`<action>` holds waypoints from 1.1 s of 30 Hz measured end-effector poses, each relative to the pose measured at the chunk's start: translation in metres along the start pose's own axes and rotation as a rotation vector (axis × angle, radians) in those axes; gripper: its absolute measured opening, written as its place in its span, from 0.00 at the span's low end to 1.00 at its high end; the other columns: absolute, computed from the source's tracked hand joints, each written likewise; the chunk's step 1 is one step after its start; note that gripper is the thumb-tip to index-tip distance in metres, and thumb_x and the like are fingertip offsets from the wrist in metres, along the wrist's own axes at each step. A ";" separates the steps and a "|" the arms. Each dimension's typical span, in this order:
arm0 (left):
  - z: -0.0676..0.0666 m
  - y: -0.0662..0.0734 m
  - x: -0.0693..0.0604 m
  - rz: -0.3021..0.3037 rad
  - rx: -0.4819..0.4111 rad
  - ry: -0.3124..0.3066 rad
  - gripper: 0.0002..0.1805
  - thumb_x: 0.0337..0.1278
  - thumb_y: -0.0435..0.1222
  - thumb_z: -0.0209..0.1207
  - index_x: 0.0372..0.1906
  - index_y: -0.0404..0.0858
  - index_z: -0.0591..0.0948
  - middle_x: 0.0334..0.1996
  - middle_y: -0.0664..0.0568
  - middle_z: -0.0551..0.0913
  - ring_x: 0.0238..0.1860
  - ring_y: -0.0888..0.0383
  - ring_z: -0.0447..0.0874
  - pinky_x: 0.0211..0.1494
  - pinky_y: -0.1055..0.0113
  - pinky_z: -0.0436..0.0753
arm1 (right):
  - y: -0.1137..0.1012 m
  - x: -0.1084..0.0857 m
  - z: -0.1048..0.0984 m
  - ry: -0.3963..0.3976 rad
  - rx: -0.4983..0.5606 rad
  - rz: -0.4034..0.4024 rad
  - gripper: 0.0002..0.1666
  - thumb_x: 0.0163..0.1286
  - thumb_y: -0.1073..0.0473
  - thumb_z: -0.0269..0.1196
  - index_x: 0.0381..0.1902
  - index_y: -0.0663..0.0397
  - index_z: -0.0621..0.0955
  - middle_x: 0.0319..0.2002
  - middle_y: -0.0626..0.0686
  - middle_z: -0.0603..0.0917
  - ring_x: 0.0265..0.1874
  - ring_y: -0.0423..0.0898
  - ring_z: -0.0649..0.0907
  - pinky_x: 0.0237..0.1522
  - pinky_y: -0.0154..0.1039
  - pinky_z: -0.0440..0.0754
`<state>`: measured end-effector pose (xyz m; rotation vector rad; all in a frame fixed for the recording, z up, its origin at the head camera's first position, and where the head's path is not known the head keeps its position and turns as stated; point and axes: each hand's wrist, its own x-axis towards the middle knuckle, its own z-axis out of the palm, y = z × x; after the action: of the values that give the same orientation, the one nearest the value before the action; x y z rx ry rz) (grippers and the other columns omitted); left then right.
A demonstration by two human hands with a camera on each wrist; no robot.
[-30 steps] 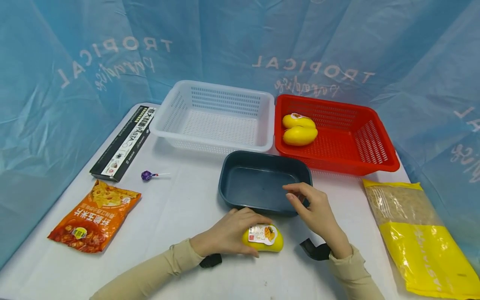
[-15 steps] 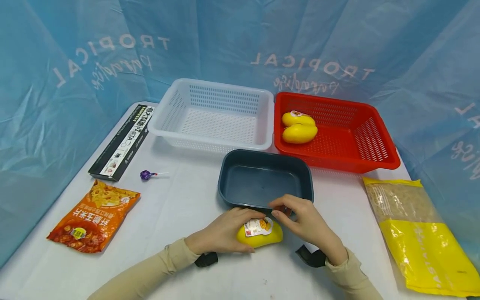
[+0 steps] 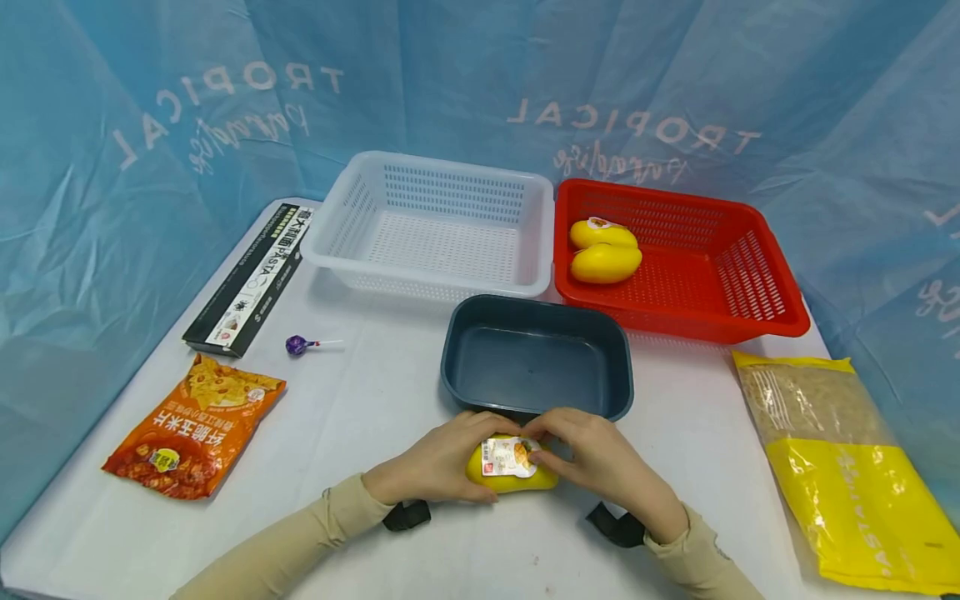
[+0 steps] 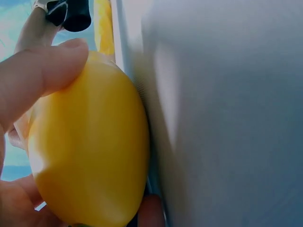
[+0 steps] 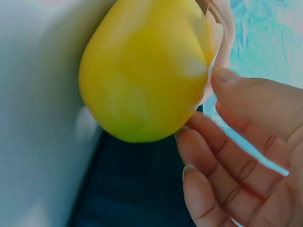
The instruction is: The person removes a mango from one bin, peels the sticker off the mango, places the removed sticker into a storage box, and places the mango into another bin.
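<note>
In the head view a yellow mango [image 3: 510, 482] with a white fruit label [image 3: 498, 457] lies on the table in front of the dark blue bin [image 3: 528, 367]. My left hand [image 3: 442, 460] grips its left end, thumb on the near side and fingers over the far side. My right hand [image 3: 603, 458] is at the mango's right end, thumb and index finger at the label's right edge. The right wrist view shows the thumb [image 5: 251, 94] against the label's edge beside the mango [image 5: 142, 71]. The left wrist view has the left thumb [image 4: 52, 68] pressed on the mango [image 4: 94, 142].
Behind the bin stand a white basket [image 3: 442, 250] and a red basket [image 3: 697, 292] holding two mangoes [image 3: 606, 262]. An orange snack bag [image 3: 195, 429], a lollipop [image 3: 297, 345] and a black pasta box [image 3: 251, 283] lie left. A yellow pasta bag [image 3: 855, 492] lies at the right.
My right hand has come down and left from over the bin to the mango's label. The mango has shifted slightly left and turned a little in my left hand.
</note>
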<state>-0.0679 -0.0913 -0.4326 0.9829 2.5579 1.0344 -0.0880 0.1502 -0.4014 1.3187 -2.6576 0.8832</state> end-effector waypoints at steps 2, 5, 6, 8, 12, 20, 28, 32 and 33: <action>0.001 0.000 0.000 0.005 0.002 0.003 0.42 0.38 0.43 0.76 0.64 0.47 0.70 0.63 0.56 0.74 0.62 0.54 0.71 0.63 0.56 0.76 | -0.001 0.000 0.000 -0.006 -0.003 0.005 0.15 0.57 0.59 0.72 0.43 0.50 0.82 0.38 0.45 0.86 0.33 0.39 0.83 0.37 0.30 0.83; 0.001 -0.001 0.000 0.018 0.005 0.010 0.43 0.37 0.43 0.77 0.64 0.46 0.70 0.62 0.56 0.74 0.61 0.55 0.71 0.63 0.57 0.76 | -0.002 -0.001 0.000 -0.014 -0.009 0.020 0.15 0.57 0.60 0.72 0.43 0.50 0.82 0.37 0.45 0.86 0.33 0.39 0.83 0.37 0.30 0.83; 0.002 -0.001 0.000 0.026 0.008 0.015 0.43 0.37 0.43 0.77 0.64 0.46 0.71 0.62 0.56 0.74 0.60 0.55 0.71 0.63 0.57 0.76 | -0.002 0.000 0.000 -0.016 -0.010 0.025 0.15 0.58 0.60 0.72 0.43 0.50 0.82 0.37 0.45 0.86 0.33 0.38 0.82 0.37 0.30 0.83; 0.002 -0.001 0.001 0.037 0.011 0.021 0.43 0.36 0.42 0.77 0.63 0.46 0.71 0.62 0.56 0.75 0.60 0.55 0.71 0.62 0.58 0.76 | -0.002 0.000 0.001 -0.017 -0.010 0.033 0.14 0.58 0.61 0.71 0.42 0.50 0.82 0.36 0.45 0.85 0.32 0.37 0.82 0.36 0.30 0.82; 0.003 0.000 0.000 0.046 0.019 0.029 0.43 0.35 0.42 0.77 0.63 0.45 0.71 0.61 0.55 0.75 0.59 0.54 0.71 0.61 0.58 0.76 | -0.003 0.002 0.002 -0.017 -0.023 0.048 0.12 0.59 0.63 0.70 0.41 0.49 0.82 0.34 0.44 0.84 0.31 0.36 0.79 0.36 0.29 0.81; 0.005 -0.001 0.000 0.031 0.003 0.018 0.42 0.36 0.41 0.77 0.63 0.47 0.71 0.61 0.57 0.75 0.59 0.56 0.71 0.61 0.59 0.76 | -0.006 0.001 0.006 -0.031 -0.061 0.031 0.11 0.59 0.67 0.68 0.38 0.50 0.79 0.33 0.44 0.83 0.31 0.36 0.78 0.36 0.31 0.81; 0.006 0.000 0.001 0.032 -0.005 0.008 0.41 0.36 0.38 0.76 0.63 0.47 0.71 0.61 0.57 0.74 0.59 0.56 0.70 0.60 0.60 0.77 | -0.007 -0.001 0.005 -0.055 0.006 0.014 0.17 0.60 0.73 0.64 0.31 0.47 0.71 0.27 0.41 0.72 0.28 0.34 0.71 0.31 0.26 0.73; 0.005 0.001 0.001 0.025 -0.021 -0.004 0.42 0.37 0.38 0.75 0.63 0.47 0.71 0.62 0.58 0.73 0.60 0.57 0.70 0.60 0.60 0.77 | -0.008 -0.002 0.001 -0.068 0.033 0.022 0.17 0.60 0.74 0.62 0.30 0.47 0.70 0.27 0.41 0.71 0.29 0.34 0.70 0.31 0.25 0.70; 0.005 0.001 0.001 0.024 -0.022 -0.007 0.42 0.37 0.38 0.75 0.63 0.48 0.71 0.62 0.58 0.73 0.59 0.57 0.69 0.60 0.60 0.77 | -0.008 -0.002 0.000 -0.069 0.040 0.024 0.18 0.60 0.75 0.62 0.30 0.47 0.69 0.27 0.41 0.70 0.29 0.33 0.70 0.31 0.25 0.70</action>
<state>-0.0662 -0.0879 -0.4354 1.0121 2.5297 1.0608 -0.0802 0.1475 -0.3984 1.3525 -2.7266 0.9149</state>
